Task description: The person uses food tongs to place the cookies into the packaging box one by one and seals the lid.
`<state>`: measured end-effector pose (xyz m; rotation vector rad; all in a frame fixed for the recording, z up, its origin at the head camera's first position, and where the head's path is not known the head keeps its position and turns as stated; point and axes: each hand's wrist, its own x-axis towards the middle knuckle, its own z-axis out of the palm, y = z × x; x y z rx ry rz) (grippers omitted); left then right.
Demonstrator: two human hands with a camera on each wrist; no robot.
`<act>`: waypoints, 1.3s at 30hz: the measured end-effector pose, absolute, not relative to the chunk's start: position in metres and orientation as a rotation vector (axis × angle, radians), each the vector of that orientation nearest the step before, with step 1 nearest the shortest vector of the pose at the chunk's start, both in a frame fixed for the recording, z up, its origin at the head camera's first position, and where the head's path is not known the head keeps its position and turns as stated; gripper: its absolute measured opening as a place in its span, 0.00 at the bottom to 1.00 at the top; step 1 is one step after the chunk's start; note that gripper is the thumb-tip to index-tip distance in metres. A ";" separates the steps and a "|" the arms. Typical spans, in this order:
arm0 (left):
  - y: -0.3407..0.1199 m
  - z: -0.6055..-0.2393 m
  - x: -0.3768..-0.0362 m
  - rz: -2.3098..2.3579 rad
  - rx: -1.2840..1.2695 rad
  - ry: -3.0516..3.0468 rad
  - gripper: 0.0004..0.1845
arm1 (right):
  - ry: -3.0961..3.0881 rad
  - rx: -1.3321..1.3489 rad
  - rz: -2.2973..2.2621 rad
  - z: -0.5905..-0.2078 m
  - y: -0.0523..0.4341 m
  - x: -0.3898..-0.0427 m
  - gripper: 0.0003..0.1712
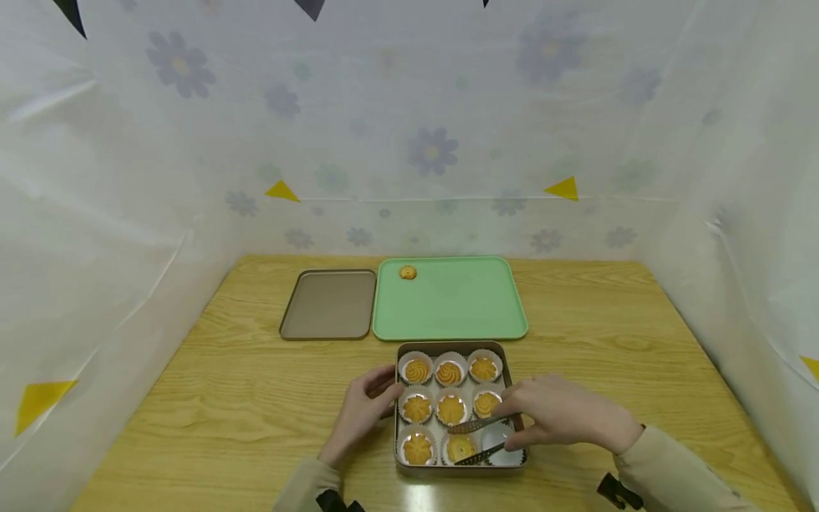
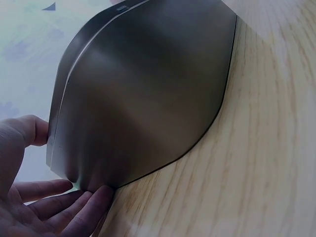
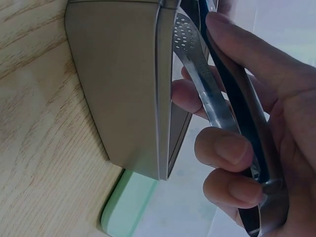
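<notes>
A metal tin [image 1: 397, 427] holds rows of white paper cups, most with a golden piped butter cookie [image 1: 417, 408]. My right hand [image 1: 544, 412] grips metal tongs [image 1: 473, 425] with perforated tips, seen close up in the right wrist view. The spread tips reach over the front row, one on either side of the front middle cookie [image 1: 460, 447]. In the front right paper cup [image 1: 502, 435] no cookie shows. My left hand [image 1: 363, 409] rests against the tin's left side; in the left wrist view its thumb and extended fingers touch the outer wall [image 2: 143, 98].
Behind the tin lies a green tray [image 1: 454, 306] with one cookie [image 1: 407, 272] near its back left corner. Left of it is a brown metal tray [image 1: 329, 304], edge against edge. White flowered sheeting [image 1: 435, 107] surrounds the wooden table [image 1: 256, 398] at the back and sides.
</notes>
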<state>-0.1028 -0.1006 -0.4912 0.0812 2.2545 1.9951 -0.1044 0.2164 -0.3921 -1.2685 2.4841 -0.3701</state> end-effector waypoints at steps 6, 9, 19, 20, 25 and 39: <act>-0.101 -0.491 -0.103 2.001 0.079 2.250 0.27 | 2.470 -1.287 -0.463 -0.390 0.219 -0.107 0.24; -0.101 -0.491 -0.102 2.000 0.074 2.251 0.27 | 2.425 -1.289 -0.604 -0.388 0.224 -0.115 0.25; -0.102 -0.491 -0.100 1.984 0.064 2.257 0.28 | 2.664 -0.987 -0.786 -0.375 0.217 -0.173 0.31; -0.102 -0.491 -0.100 1.985 0.066 2.257 0.28 | 2.686 -0.953 -0.785 -0.374 0.213 -0.182 0.30; -0.103 -0.491 -0.099 1.984 0.067 2.259 0.29 | 2.743 -0.852 -0.763 -0.370 0.189 -0.224 0.21; -0.100 -0.492 -0.099 1.994 0.060 2.251 0.28 | 2.823 -0.607 -0.448 -0.368 0.125 -0.281 0.33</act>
